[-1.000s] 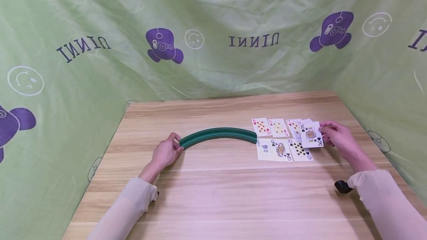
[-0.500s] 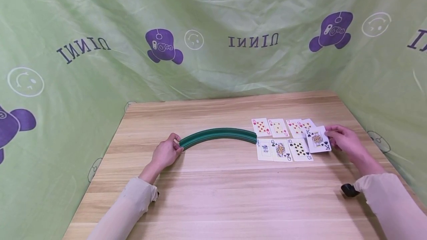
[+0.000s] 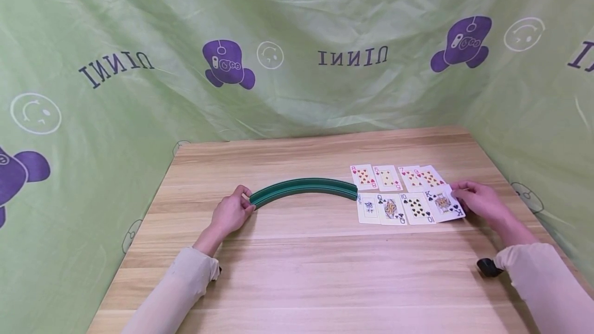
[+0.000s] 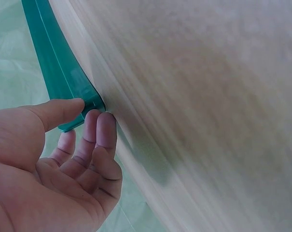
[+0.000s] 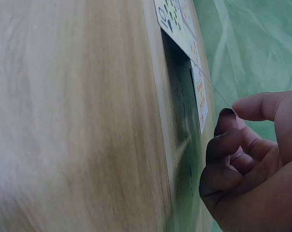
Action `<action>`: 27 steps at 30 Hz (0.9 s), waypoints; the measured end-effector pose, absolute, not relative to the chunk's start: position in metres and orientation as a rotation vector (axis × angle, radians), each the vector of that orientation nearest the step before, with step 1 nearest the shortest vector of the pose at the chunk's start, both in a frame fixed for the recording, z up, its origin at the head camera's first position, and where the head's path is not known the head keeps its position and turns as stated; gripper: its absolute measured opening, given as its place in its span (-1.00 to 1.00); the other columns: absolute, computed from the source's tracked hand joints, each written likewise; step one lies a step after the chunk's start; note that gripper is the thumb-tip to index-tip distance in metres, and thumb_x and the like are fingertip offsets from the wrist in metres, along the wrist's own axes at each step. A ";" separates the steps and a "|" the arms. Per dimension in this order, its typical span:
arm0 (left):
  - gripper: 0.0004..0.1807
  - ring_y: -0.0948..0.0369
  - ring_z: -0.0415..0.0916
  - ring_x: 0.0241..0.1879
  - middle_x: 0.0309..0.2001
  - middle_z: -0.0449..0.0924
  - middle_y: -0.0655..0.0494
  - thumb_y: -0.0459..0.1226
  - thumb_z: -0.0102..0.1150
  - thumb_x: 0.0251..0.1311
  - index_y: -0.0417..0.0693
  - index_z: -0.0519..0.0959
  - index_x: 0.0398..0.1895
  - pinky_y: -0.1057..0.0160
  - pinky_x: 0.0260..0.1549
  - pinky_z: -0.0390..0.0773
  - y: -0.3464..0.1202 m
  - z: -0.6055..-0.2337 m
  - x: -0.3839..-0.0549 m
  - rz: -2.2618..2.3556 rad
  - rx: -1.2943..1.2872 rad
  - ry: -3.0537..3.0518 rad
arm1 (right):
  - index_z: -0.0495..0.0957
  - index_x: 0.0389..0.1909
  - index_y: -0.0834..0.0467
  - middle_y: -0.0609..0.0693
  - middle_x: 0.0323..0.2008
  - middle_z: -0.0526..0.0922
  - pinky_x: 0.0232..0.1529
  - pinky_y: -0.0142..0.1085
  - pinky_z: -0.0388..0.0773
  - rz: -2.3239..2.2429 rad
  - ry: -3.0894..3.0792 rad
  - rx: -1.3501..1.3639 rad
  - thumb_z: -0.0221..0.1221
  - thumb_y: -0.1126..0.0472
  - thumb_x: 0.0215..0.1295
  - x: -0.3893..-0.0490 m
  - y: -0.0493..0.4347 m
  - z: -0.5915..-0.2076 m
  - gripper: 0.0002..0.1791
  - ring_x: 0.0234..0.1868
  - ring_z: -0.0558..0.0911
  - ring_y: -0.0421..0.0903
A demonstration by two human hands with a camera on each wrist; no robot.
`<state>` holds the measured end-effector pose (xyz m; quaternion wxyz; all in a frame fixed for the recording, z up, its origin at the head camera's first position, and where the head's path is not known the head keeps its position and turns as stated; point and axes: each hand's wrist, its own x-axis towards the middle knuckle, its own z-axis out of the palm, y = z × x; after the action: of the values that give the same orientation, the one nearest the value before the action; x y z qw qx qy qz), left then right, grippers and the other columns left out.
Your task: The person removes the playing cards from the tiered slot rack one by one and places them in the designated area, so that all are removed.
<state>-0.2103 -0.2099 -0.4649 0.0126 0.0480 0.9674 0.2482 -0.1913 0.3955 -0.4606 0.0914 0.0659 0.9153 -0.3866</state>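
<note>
My left hand (image 3: 232, 211) pinches the near-left end of a curved green card holder (image 3: 301, 185), a long grooved arc. In the left wrist view the thumb lies on top of the holder (image 4: 59, 67) and fingertips meet its end. A king (image 3: 443, 204) with black pips is held at its right edge between the thumb and fingers of my right hand (image 3: 480, 200). Seen from the right wrist, that king is a thin edge-on line, tilted with its held edge raised off the table. Its left side meets the black ten (image 3: 419, 209).
In the front row lie a joker-like card (image 3: 368, 209), a queen (image 3: 391, 209) and the ten. Behind them are a red eight (image 3: 363, 176), five (image 3: 386, 178), seven (image 3: 410, 177) and nine (image 3: 430, 175). Green curtain (image 3: 297, 102) surrounds the wooden table (image 3: 315, 282).
My right hand has carried the king right and toward me, off the ten and down beside it, uncovering the nine. The left hand and card holder have stayed put.
</note>
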 end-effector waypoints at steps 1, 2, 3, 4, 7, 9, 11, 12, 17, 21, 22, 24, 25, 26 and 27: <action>-0.67 0.18 0.60 -0.36 -0.30 0.75 0.09 -0.22 0.31 0.24 -0.02 0.43 -0.01 0.18 -0.30 0.48 -0.210 -0.465 -0.210 0.776 0.151 3.015 | 0.32 0.31 0.41 0.33 0.06 0.54 -0.16 -0.31 0.36 -1.131 2.719 0.199 -0.04 -0.01 0.52 -0.191 0.396 -0.461 -0.40 -0.14 0.48 -0.21; -0.67 0.17 0.60 -0.36 -0.30 0.75 0.08 -0.22 0.31 0.24 -0.02 0.43 -0.01 0.18 -0.30 0.49 -0.210 -0.465 -0.210 0.778 0.152 3.014 | 0.31 0.32 0.42 0.38 0.09 0.52 -0.15 -0.28 0.35 -1.126 2.713 0.202 -0.04 0.00 0.52 -0.191 0.397 -0.461 -0.39 -0.12 0.48 -0.16; -0.67 0.17 0.60 -0.36 -0.30 0.75 0.08 -0.22 0.31 0.24 -0.02 0.43 -0.01 0.18 -0.30 0.49 -0.210 -0.465 -0.211 0.779 0.153 3.014 | 0.30 0.32 0.43 0.41 0.12 0.49 -0.14 -0.26 0.34 -1.121 2.709 0.200 -0.04 0.01 0.52 -0.191 0.397 -0.461 -0.39 -0.11 0.48 -0.13; -0.67 0.17 0.61 -0.35 -0.29 0.75 0.08 -0.22 0.31 0.24 -0.02 0.43 -0.01 0.17 -0.29 0.49 -0.210 -0.465 -0.211 0.779 0.153 3.015 | 0.30 0.31 0.44 0.42 0.10 0.50 -0.15 -0.25 0.34 -1.108 2.707 0.201 -0.04 0.02 0.51 -0.191 0.398 -0.461 -0.39 -0.11 0.48 -0.11; -0.67 0.17 0.62 -0.34 -0.29 0.75 0.08 -0.21 0.30 0.24 -0.02 0.43 -0.01 0.17 -0.28 0.50 -0.210 -0.465 -0.211 0.778 0.147 3.017 | 0.32 0.29 0.44 0.32 -0.03 0.59 -0.21 -0.28 0.41 -1.086 2.699 0.214 -0.02 0.04 0.49 -0.190 0.400 -0.462 -0.41 -0.19 0.52 -0.13; -0.67 0.17 0.62 -0.34 -0.29 0.75 0.09 -0.21 0.31 0.23 -0.01 0.43 -0.01 0.16 -0.29 0.50 -0.210 -0.465 -0.211 0.778 0.134 3.019 | 0.35 0.26 0.43 0.21 -0.11 0.64 -0.25 -0.32 0.44 -1.070 2.703 0.208 -0.01 0.05 0.48 -0.190 0.401 -0.462 -0.43 -0.24 0.52 -0.16; -0.66 0.17 0.61 -0.35 -0.29 0.75 0.09 -0.21 0.31 0.23 -0.01 0.44 0.00 0.17 -0.29 0.49 -0.210 -0.464 -0.210 0.781 0.123 3.020 | 0.38 0.25 0.41 0.13 -0.17 0.66 -0.29 -0.36 0.47 -1.059 2.704 0.208 -0.01 0.05 0.47 -0.190 0.402 -0.462 -0.45 -0.27 0.53 -0.18; -0.66 0.17 0.61 -0.35 -0.29 0.75 0.09 -0.22 0.32 0.23 -0.01 0.44 0.00 0.18 -0.30 0.49 -0.210 -0.464 -0.210 0.783 0.119 3.020 | 0.38 0.24 0.40 0.11 -0.17 0.67 -0.29 -0.36 0.47 -1.058 2.701 0.207 -0.01 0.04 0.47 -0.190 0.402 -0.462 -0.45 -0.27 0.53 -0.18; -0.67 0.18 0.60 -0.37 -0.31 0.74 0.10 -0.22 0.31 0.22 -0.01 0.45 0.00 0.19 -0.33 0.48 -0.210 -0.463 -0.209 0.778 0.116 3.022 | 0.40 0.23 0.41 0.14 -0.16 0.69 -0.31 -0.34 0.51 -1.071 2.695 0.196 -0.04 0.03 0.51 -0.188 0.403 -0.463 -0.46 -0.29 0.55 -0.19; -0.67 0.17 0.62 -0.35 -0.30 0.74 0.09 -0.22 0.32 0.22 -0.01 0.45 -0.01 0.17 -0.31 0.50 -0.210 -0.463 -0.209 0.776 0.118 3.022 | 0.40 0.22 0.41 0.25 -0.09 0.67 -0.26 -0.32 0.47 -1.047 2.712 0.192 -0.05 -0.04 0.53 -0.188 0.401 -0.461 -0.41 -0.18 0.59 -0.07; -0.67 0.17 0.62 -0.34 -0.30 0.74 0.09 -0.21 0.32 0.22 -0.01 0.45 -0.01 0.16 -0.30 0.50 -0.210 -0.463 -0.209 0.777 0.118 3.020 | 0.41 0.21 0.41 0.27 -0.07 0.66 -0.24 -0.32 0.46 -1.038 2.718 0.191 -0.04 -0.05 0.52 -0.189 0.400 -0.461 -0.41 -0.15 0.59 -0.03; -0.67 0.17 0.63 -0.34 -0.29 0.75 0.10 -0.21 0.32 0.22 -0.01 0.45 -0.01 0.16 -0.30 0.50 -0.210 -0.463 -0.210 0.778 0.117 3.019 | 0.41 0.20 0.41 0.32 -0.03 0.63 -0.20 -0.31 0.46 -1.025 2.726 0.180 -0.05 -0.07 0.53 -0.190 0.398 -0.459 -0.40 -0.09 0.59 0.05; -0.67 0.17 0.63 -0.33 -0.29 0.75 0.10 -0.21 0.32 0.22 -0.01 0.46 -0.01 0.16 -0.30 0.50 -0.211 -0.463 -0.210 0.778 0.117 3.020 | 0.41 0.19 0.42 0.33 -0.03 0.63 -0.19 -0.28 0.47 -1.019 2.732 0.170 -0.05 -0.07 0.53 -0.190 0.396 -0.458 -0.40 -0.07 0.59 0.09; -0.67 0.17 0.63 -0.33 -0.30 0.75 0.11 -0.20 0.33 0.21 -0.01 0.46 -0.02 0.16 -0.30 0.50 -0.211 -0.462 -0.210 0.779 0.116 3.020 | 0.41 0.18 0.42 0.34 -0.03 0.62 -0.18 -0.24 0.49 -1.013 2.737 0.158 -0.05 -0.07 0.53 -0.190 0.394 -0.457 -0.40 -0.06 0.59 0.12; -0.67 0.17 0.63 -0.33 -0.30 0.75 0.11 -0.20 0.33 0.21 0.00 0.46 -0.02 0.17 -0.30 0.50 -0.211 -0.462 -0.210 0.779 0.116 3.021 | 0.41 0.18 0.42 0.34 -0.04 0.62 -0.17 -0.19 0.52 -1.002 2.748 0.141 -0.05 -0.07 0.53 -0.190 0.393 -0.456 -0.41 -0.06 0.59 0.13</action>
<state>-0.2097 -0.2114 -0.4621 0.0098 0.0371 0.9676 0.2496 -0.1901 0.3927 -0.4561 0.1062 0.0478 0.9331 -0.3403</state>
